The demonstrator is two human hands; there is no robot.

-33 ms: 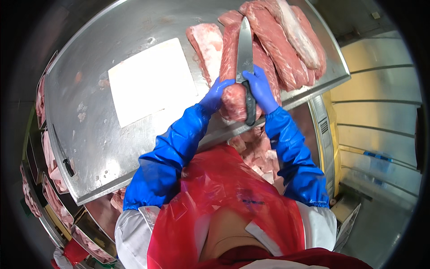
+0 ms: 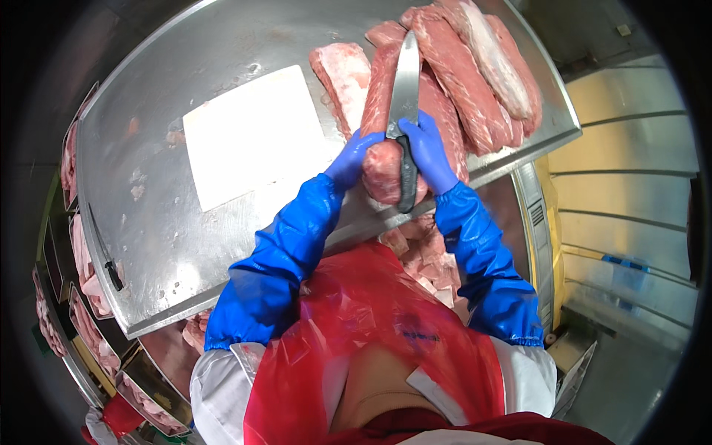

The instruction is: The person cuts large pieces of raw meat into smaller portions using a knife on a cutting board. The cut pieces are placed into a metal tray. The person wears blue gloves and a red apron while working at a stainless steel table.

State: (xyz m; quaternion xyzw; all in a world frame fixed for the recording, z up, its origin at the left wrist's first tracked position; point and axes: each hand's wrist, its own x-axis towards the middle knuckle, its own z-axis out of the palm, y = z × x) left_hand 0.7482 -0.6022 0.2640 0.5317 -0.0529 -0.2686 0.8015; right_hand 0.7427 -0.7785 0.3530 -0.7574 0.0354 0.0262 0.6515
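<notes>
A long pink strip of meat [image 2: 383,167], like a loin, lies on the metal table with its rounded end toward me. My left hand [image 2: 352,161], in a blue glove, grips its left side near that end. On top of the meat rests a broad-bladed knife [image 2: 405,85], tip pointing away and black handle toward me. My right hand [image 2: 430,152], also blue-gloved, is closed along the right side, its thumb over the knife where blade meets handle; its other fingers are mostly hidden. More loins [image 2: 463,81] lie to the right, and a fat-covered piece [image 2: 341,78] to the left.
A white cutting board [image 2: 256,137] lies left on the metal table [image 2: 141,245], which has a raised rim. Below the near edge are meat trimmings [image 2: 426,256]. Trays of meat [image 2: 93,334] stand at the far left. A thin dark tool [image 2: 111,276] hangs by the table's left edge.
Slight shift only: the knife handle and the near end of the loin have moved a little left and toward me, and both hands with them.
</notes>
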